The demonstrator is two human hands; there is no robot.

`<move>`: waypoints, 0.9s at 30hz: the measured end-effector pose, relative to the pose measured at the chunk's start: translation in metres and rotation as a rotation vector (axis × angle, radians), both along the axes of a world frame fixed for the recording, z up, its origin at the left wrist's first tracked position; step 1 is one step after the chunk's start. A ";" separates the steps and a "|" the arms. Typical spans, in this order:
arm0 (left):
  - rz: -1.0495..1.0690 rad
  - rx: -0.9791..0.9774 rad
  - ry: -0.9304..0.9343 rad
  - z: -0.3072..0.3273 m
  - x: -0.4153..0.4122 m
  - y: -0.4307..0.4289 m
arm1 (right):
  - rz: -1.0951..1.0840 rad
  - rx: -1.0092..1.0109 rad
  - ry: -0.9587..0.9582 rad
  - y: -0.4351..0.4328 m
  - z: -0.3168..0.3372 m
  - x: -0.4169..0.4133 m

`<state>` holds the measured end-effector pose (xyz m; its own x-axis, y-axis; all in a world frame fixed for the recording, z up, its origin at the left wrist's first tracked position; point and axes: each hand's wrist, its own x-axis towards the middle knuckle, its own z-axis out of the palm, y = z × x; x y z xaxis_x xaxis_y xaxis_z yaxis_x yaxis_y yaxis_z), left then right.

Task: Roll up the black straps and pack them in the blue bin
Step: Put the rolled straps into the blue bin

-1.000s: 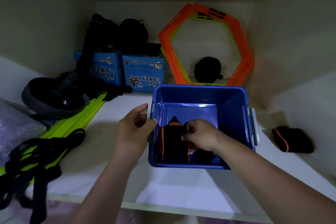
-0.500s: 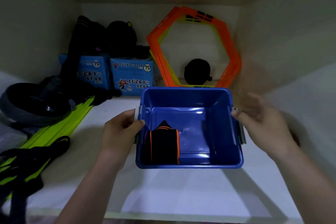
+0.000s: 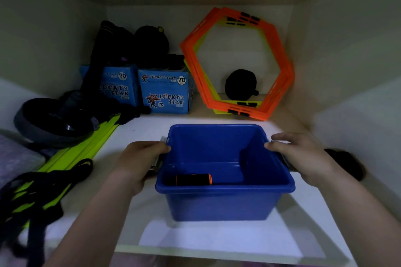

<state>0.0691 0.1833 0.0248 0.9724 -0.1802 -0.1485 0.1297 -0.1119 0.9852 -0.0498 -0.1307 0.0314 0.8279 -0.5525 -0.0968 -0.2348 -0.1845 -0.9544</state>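
Note:
The blue bin point(image 3: 219, 201) sits on the white shelf, tilted or raised a little toward me. My left hand point(image 3: 141, 160) grips its left handle and my right hand point(image 3: 303, 156) grips its right handle. Inside, against the near left wall, lies a rolled black strap with orange edges point(image 3: 193, 179). Another rolled black strap point(image 3: 349, 163) lies on the shelf to the right, partly hidden behind my right hand. A loose tangle of black straps point(image 3: 36, 193) lies at the left front over yellow-green bars.
Two blue Lucky Star boxes point(image 3: 165, 93) and dark gear stand at the back left. Orange hexagon rings point(image 3: 238, 63) lean on the back wall with a black round object point(image 3: 240, 84) behind them. A black wheel point(image 3: 52, 119) sits left. Cabinet walls close both sides.
My right hand left the rolled strap in the bin and moved to the right handle. Both hands now hold the bin, which has come nearer and tipped.

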 end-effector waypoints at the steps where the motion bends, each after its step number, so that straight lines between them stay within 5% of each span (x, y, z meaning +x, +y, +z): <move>1: -0.011 0.004 0.023 0.000 0.000 0.002 | 0.007 0.002 0.017 0.001 0.000 -0.002; 8: -0.064 0.138 0.036 0.012 -0.007 0.006 | 0.021 -0.036 0.032 0.003 0.001 -0.004; 11: -0.037 0.347 -0.113 0.024 -0.007 0.001 | 0.005 -0.082 0.012 -0.002 0.007 -0.007; 14: -0.045 0.350 -0.288 0.043 -0.008 -0.013 | -0.010 -0.085 -0.030 -0.014 0.019 -0.017; 27: -0.490 0.364 -0.495 0.085 -0.068 -0.223 | -0.244 -0.324 -0.039 -0.098 0.032 -0.087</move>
<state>0.0015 -0.0394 0.1095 0.7634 -0.6286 0.1489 -0.4619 -0.3699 0.8061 -0.1369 -0.2285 0.0635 0.6681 -0.7301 0.1434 -0.2735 -0.4203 -0.8652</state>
